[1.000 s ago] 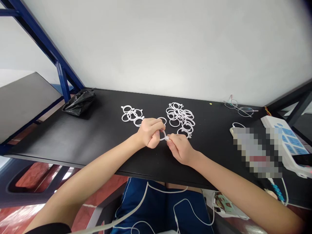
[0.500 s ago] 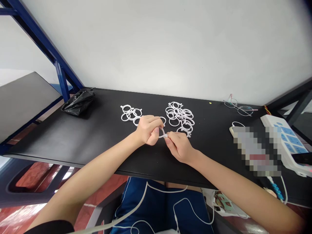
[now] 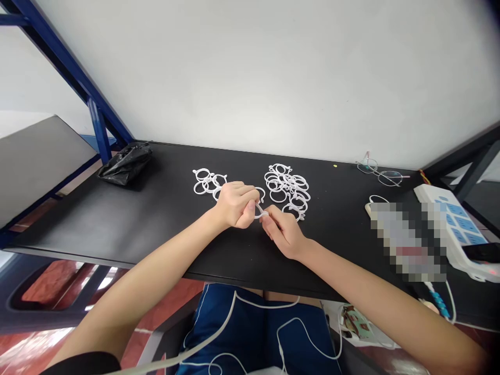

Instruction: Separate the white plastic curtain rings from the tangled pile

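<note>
Head view: the person's left hand [image 3: 238, 204] is clamped on a thin, white, round ring [image 3: 265, 213], and the right hand [image 3: 286, 232] pinches its joined end. The ring is between the hands, over the smooth black tabletop [image 3: 164, 208]. That end points right, the visible part running roughly sideways; fingers hide the rest.

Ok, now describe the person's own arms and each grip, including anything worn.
A black sleeve covers the upper left arm at the lower picture edge; the forearm is bare. The right arm shows no sleeve. The left grip and right grip are ungloved, with no watch or bracelet visible.
</note>
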`<state>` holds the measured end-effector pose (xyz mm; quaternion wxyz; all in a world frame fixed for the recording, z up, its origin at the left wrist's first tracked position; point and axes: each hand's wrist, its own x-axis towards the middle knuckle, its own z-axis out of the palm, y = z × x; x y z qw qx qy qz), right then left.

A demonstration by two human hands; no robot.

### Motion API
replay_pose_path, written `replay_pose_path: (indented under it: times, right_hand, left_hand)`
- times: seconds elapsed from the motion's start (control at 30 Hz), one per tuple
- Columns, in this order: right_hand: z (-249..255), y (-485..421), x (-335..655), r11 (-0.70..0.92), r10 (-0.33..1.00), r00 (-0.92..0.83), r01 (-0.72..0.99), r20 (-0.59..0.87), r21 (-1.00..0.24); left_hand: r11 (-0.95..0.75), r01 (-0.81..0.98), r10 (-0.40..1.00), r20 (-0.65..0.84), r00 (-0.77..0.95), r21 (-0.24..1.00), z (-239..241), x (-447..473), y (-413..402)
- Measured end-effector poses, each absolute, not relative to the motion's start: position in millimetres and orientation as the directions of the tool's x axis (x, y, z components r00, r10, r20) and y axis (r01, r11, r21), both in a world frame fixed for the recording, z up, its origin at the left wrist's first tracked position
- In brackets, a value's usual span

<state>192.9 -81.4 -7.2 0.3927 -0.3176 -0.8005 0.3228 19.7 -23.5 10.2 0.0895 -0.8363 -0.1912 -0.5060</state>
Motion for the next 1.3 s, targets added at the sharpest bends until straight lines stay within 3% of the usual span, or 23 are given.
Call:
replay_pose_path:
  times: [0.2,0.4,0.57,1.3]
  right_hand:
    - [-8.0,-79.4,193.2,0.611,0.755,-0.473,0.257,0.454,-0.748]
    - [-10.2,-76.8,193.9,0.592,0.775,-0.445,0.261,0.449,-0.762]
    - [-8.6,-77.9,193.4,0.583,0.788,-0.423,0.281,0.447,-0.762]
    - [-5.4,-81.1,193.2,0.544,0.804,-0.434,0.261,0.406,-0.798]
  left_hand:
    - [-0.896,0.439,0.27,0.863,0.427,0.063,10.3,22.4,-24.2]
    - [-0.893,0.382,0.394,0.825,0.406,0.238,11.3,25.8,-27.4]
    - [-0.88,0.366,0.458,0.746,0.483,0.304,16.8,23.5,-28.7]
    - [-0.909,0.356,0.377,0.789,0.485,0.216,15.9,22.8,-29.5]
